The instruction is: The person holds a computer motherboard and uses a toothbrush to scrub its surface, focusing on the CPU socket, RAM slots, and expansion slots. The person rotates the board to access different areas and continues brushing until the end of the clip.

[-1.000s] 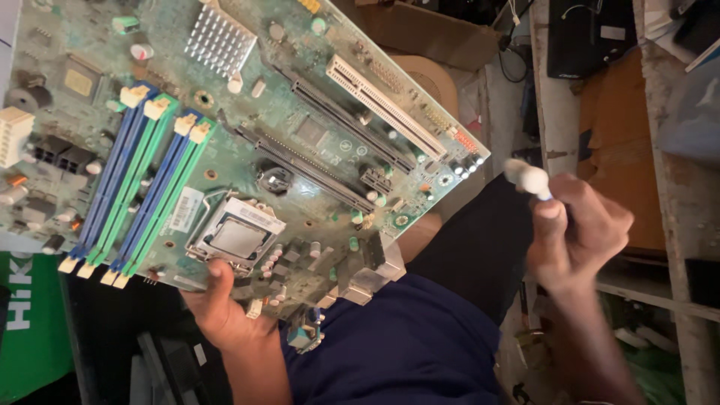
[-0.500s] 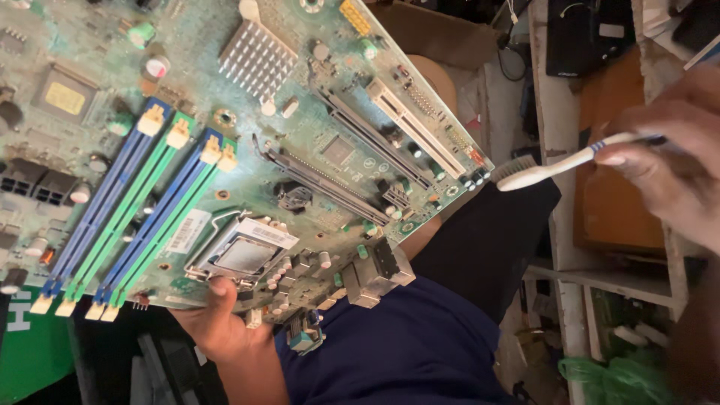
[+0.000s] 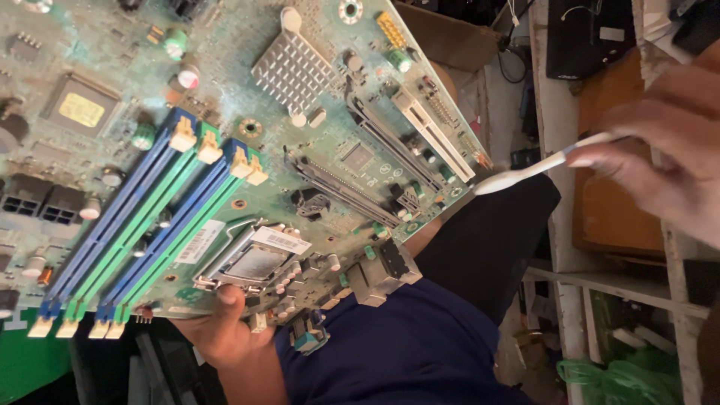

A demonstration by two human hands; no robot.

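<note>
Green motherboard point(image 3: 225, 150) held up in front of my lap, white toothbrush point(image 3: 525, 171) at its edge.

My left hand point(image 3: 217, 330) grips the board's lower edge by the metal processor socket point(image 3: 251, 259), thumb on top. My right hand point(image 3: 660, 157) pinches the toothbrush handle, its head just beside the board's right corner near the long white slot point(image 3: 431, 131).

Head view, close, steeply downward

One motherboard point(image 3: 225, 150), one white toothbrush point(image 3: 536, 169). On the board: four memory slots point(image 3: 142, 232), two blue and two green, one finned heatsink point(image 3: 292, 71), one processor socket point(image 3: 251, 262).
</note>
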